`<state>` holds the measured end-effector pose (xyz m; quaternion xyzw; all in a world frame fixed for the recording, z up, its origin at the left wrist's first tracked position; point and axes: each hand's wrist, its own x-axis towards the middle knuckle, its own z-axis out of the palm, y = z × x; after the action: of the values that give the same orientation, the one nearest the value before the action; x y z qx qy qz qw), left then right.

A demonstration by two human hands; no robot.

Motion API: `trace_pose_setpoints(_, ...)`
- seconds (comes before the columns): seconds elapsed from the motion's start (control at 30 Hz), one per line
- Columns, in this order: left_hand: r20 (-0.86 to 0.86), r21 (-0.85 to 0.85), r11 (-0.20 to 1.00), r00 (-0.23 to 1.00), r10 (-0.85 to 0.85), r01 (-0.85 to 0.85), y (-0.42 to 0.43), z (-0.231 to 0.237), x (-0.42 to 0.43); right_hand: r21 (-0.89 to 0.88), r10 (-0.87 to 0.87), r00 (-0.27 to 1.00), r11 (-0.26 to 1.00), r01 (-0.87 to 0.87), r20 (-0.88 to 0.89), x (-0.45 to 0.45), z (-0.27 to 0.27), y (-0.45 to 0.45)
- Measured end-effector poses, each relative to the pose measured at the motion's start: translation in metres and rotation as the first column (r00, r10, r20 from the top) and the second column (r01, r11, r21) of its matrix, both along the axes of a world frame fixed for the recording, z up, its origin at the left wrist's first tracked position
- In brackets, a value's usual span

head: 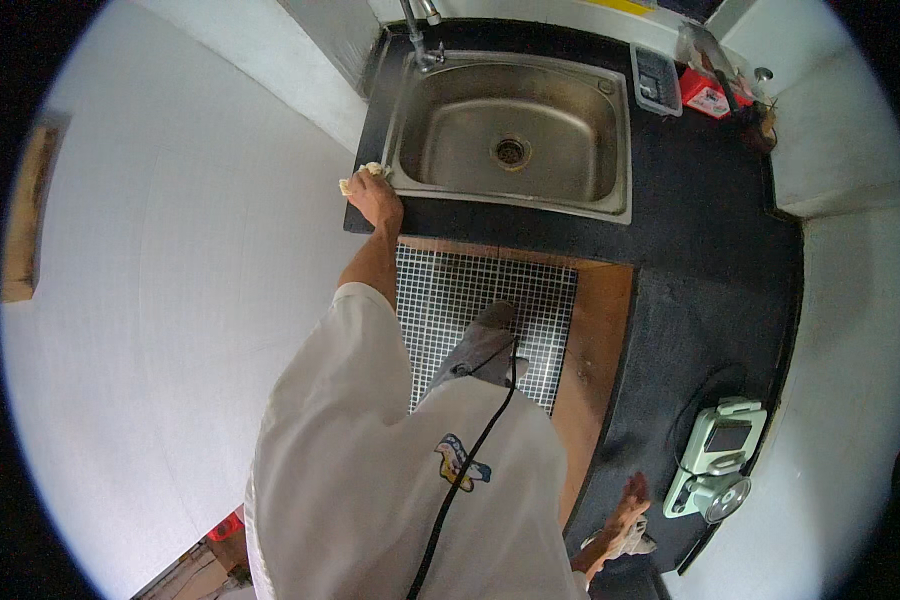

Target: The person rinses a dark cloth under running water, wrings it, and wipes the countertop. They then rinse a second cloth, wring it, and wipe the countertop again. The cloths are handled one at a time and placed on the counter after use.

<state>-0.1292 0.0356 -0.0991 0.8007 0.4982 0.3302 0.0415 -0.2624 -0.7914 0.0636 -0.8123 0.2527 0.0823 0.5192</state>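
Observation:
My left hand (375,196) is at the left front corner of the black countertop (495,226), closed on a crumpled pale-yellow cloth (376,169). The cloth lies beside the left rim of the stainless-steel sink (562,196). Only the drain shows at the bottom of the basin. On the right-hand run of the counter, low in the picture, is my right hand (627,511), its fingers blurred. A greyish-white cloth (636,540) sits against its wrist side; whether the hand grips it is unclear.
A faucet (424,56) rises at the sink's back left corner. Back right stand a clear plastic tray (655,81) and a red box (706,93). A mint-green corded appliance (716,457) is beside my right hand. Mosaic tiles (487,277) show below the counter.

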Motion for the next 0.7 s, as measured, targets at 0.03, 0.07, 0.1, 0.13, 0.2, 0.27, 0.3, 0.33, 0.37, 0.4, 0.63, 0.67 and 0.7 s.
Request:
trace_pose_setpoints(0.03,0.001,0.015,1.000,1.000,-0.022,0.022,0.006,-0.001,0.003,0.029,-0.048,0.998,0.998,0.049,-0.027,-0.008,-0.002,-0.003)
trace_pose_setpoints(0.07,-0.020,0.016,0.999,0.999,-0.029,0.029,0.010,-0.002,0.004,0.058,-0.092,0.994,0.994,0.095,-0.061,-0.018,-0.002,-0.007)
trace_pose_setpoints(0.1,-0.046,0.021,0.999,0.998,-0.039,0.040,0.015,-0.002,0.006,0.080,-0.134,0.987,0.987,0.141,-0.089,-0.025,-0.003,-0.009)
trace_pose_setpoints(0.13,-0.137,0.011,0.994,0.985,-0.107,0.110,0.028,0.000,0.010,0.098,-0.163,0.981,0.980,0.173,-0.109,-0.031,-0.004,-0.011)
trace_pose_setpoints(0.2,-0.103,0.047,0.982,0.979,-0.178,0.183,0.050,0.002,0.024,0.114,-0.181,0.974,0.974,0.196,-0.133,-0.030,-0.008,-0.012)
trace_pose_setpoints(0.27,-0.133,-0.032,0.967,0.958,-0.253,0.251,0.074,0.002,0.038,0.106,-0.131,0.984,0.984,0.144,-0.123,-0.015,-0.015,-0.006)
trace_pose_setpoints(0.3,-0.190,-0.044,0.963,0.944,-0.270,0.267,0.088,0.000,0.053,0.097,-0.085,0.991,0.991,0.095,-0.107,-0.004,-0.017,0.000)
trace_pose_setpoints(0.33,-0.237,-0.018,0.956,0.927,-0.290,0.294,0.104,-0.004,0.072,0.080,-0.050,0.994,0.995,0.057,-0.095,0.016,-0.023,0.010)
trace_pose_setpoints(0.37,-0.316,-0.056,0.951,0.898,-0.306,0.305,0.113,-0.009,0.086,0.060,-0.013,0.996,0.998,0.018,-0.088,0.032,-0.021,0.018)
trace_pose_setpoints(0.4,-0.438,0.098,0.922,0.848,-0.297,0.374,0.131,-0.009,0.095,0.055,0.033,0.996,0.998,-0.029,-0.082,0.049,-0.026,0.033)
trace_pose_setpoints(0.63,-0.289,-0.053,0.877,0.833,-0.471,0.478,0.185,-0.014,0.122,-0.086,0.396,0.917,0.913,-0.399,-0.048,0.111,-0.002,0.133)
trace_pose_setpoints(0.67,-0.237,-0.092,0.870,0.838,-0.492,0.484,0.190,-0.013,0.128,-0.023,0.377,0.926,0.926,-0.377,-0.014,0.113,-0.001,0.145)
trace_pose_setpoints(0.7,-0.186,-0.032,0.851,0.833,-0.520,0.524,0.189,-0.011,0.130,0.032,0.324,0.946,0.945,-0.325,0.024,0.114,0.000,0.149)
